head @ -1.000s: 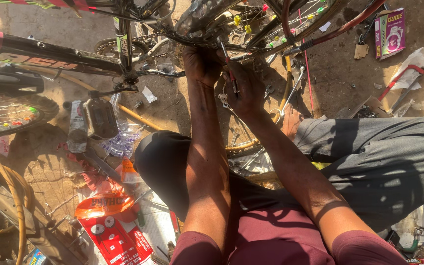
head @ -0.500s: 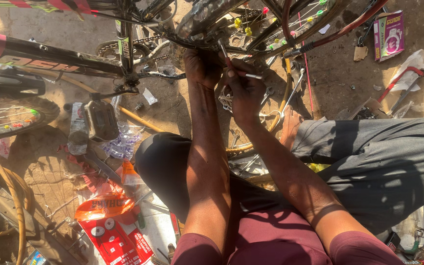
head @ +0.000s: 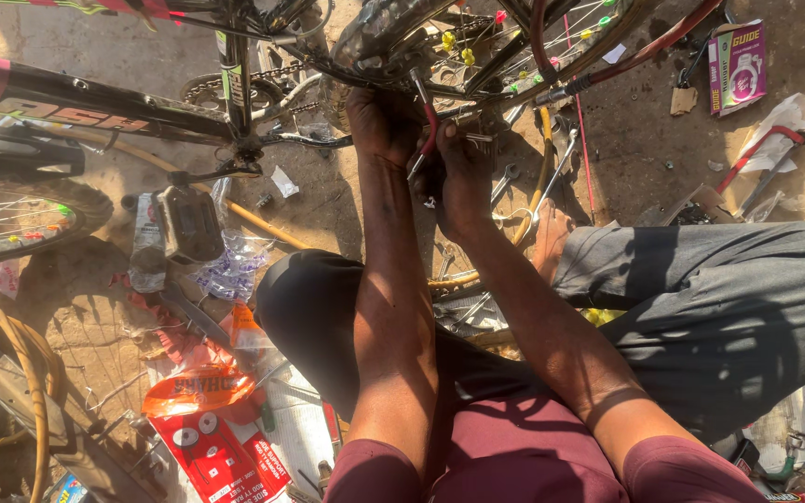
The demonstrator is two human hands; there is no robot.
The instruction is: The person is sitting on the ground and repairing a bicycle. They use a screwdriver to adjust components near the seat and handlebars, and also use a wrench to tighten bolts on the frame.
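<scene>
I sit on the ground over a black bicycle frame (head: pixel 95 107). My left hand (head: pixel 382 126) grips a part at the rear wheel hub, just under the knobbly tyre (head: pixel 379 33). My right hand (head: pixel 463 172) is closed around red-handled pliers (head: pixel 426 121), whose jaws point up at the hub between the spokes. The two hands touch each other. A black pedal (head: pixel 190 224) hangs left of my arms. What the left hand's fingers hold is hidden.
Spanners (head: pixel 556 168) lie on the dirt right of my hands. A second wheel (head: pixel 11 219) is at the left edge. Red packets (head: pixel 221 447), a plastic bottle (head: pixel 146 247) and yellow tubing (head: pixel 20 373) litter the lower left. Small boxes (head: pixel 736 65) lie upper right.
My right hand has shifted slightly with the pliers at the hub. The left hand stays on the hub part.
</scene>
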